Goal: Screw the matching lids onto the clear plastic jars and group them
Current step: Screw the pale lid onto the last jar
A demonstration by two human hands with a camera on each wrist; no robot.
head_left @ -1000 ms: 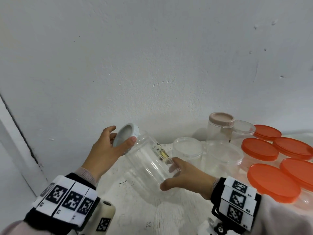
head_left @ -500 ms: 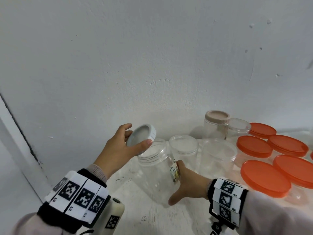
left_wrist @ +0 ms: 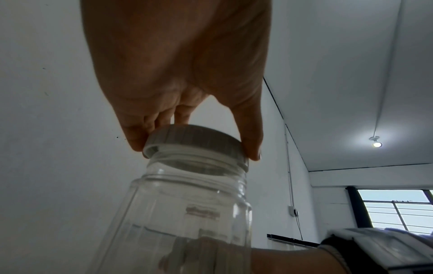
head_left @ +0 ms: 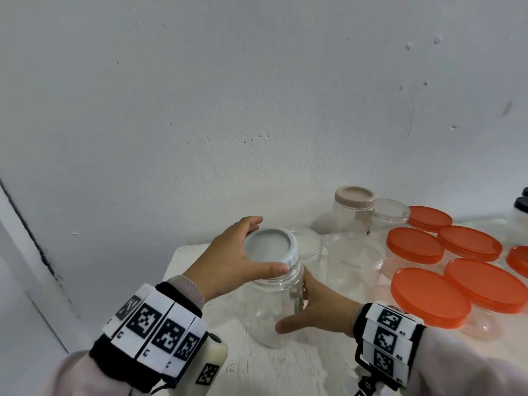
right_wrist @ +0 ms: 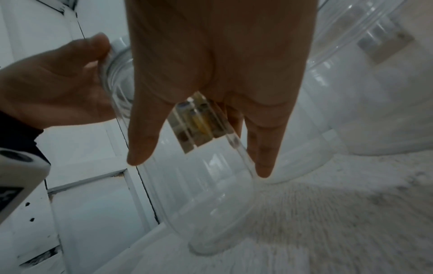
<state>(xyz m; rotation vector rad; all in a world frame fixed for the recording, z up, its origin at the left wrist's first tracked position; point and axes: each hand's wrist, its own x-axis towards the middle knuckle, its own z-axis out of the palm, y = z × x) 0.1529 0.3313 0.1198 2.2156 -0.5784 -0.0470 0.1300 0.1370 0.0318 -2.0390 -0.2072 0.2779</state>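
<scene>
A clear ribbed plastic jar (head_left: pixel 271 310) stands upright near the white table's left end. A white screw lid (head_left: pixel 270 247) sits on its mouth, slightly askew in the left wrist view, where the lid (left_wrist: pixel 194 139) covers the jar's neck (left_wrist: pixel 199 166). My left hand (head_left: pixel 228 261) grips the lid's rim with thumb and fingers. My right hand (head_left: pixel 311 312) wraps the jar's body from the right, thumb in front. In the right wrist view the jar (right_wrist: pixel 199 185) shows a paper label (right_wrist: pixel 199 122) between thumb and fingers.
Behind the jar stand two clear-lidded tubs (head_left: pixel 307 247) (head_left: pixel 355 261), a jar with a beige lid (head_left: pixel 354 208) and another clear-lidded jar (head_left: pixel 390 214). Several orange-lidded jars (head_left: pixel 428 300) crowd the right. The white wall is close behind; the table's left edge (head_left: pixel 171 261) is near.
The jar went from tilted to upright on the table. My left hand brought the white lid down from beside the mouth onto it.
</scene>
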